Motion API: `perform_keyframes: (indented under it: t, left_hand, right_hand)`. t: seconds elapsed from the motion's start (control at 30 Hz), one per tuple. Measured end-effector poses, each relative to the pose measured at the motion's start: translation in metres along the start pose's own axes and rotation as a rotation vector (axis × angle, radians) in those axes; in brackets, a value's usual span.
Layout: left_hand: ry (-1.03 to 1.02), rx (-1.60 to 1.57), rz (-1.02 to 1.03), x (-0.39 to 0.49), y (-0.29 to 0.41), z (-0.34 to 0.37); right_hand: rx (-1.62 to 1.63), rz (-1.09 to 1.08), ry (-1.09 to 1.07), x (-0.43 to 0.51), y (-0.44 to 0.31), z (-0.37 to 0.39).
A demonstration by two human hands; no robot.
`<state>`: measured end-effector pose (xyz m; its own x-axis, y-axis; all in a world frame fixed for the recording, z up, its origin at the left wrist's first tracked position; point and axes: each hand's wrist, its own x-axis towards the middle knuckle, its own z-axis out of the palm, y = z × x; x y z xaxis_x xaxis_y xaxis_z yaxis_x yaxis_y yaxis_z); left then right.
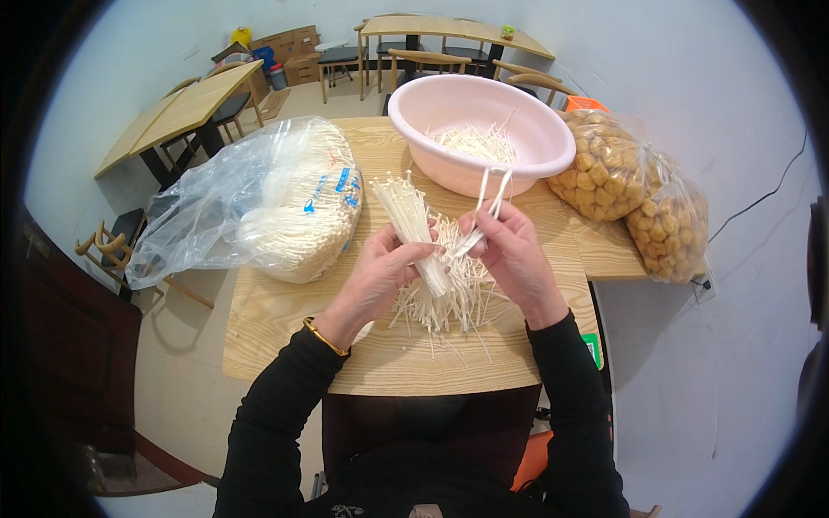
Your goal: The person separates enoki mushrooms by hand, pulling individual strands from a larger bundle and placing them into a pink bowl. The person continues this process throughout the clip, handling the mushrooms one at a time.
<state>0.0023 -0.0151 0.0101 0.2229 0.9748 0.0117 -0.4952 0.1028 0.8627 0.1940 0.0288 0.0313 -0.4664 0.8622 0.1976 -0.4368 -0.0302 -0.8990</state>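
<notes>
My left hand (394,264) grips a bundle of enoki mushrooms (409,213), its small caps pointing up and away from me. Between the fingers of my right hand (508,252) are a few loose enoki strands (495,188), beside the bundle's lower end. Under both hands lies a heap of loose enoki (447,304) on the wooden table (278,330). Beyond them stands a pink plastic basin (447,169) with more loose enoki (482,142) inside. At the left, a clear plastic bag (201,213) holds a large mass of packed enoki (304,239).
Two clear bags of round golden-brown pieces, perhaps fried tofu puffs (599,168), rest at the right by the wall. An orange basket (586,103) shows behind them. A green card (590,349) bearing a printed code is at the right edge. Tables (453,27) and chairs stand farther back.
</notes>
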Motion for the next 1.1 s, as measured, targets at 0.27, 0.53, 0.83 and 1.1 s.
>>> perform_keyframes:
  t: [0.27, 0.53, 0.83, 1.1]
  left_hand:
    - [-0.072, 0.204, 0.041, -0.003, 0.0, 0.002]
    - [-0.11, 0.231, 0.059, -0.005, 0.0, 0.005]
    - [-0.075, -0.05, -0.036, -0.001, 0.001, 0.001]
    - [-0.019, -0.114, -0.027, 0.0, 0.005, -0.001]
  right_hand:
    - [-0.464, 0.05, 0.013, -0.004, 0.008, 0.013]
    - [-0.474, 0.073, 0.064, -0.005, 0.006, 0.014]
    - [-0.386, 0.001, 0.093, -0.003, 0.011, 0.01]
    - [-0.073, -0.062, 0.104, -0.001, -0.005, 0.0]
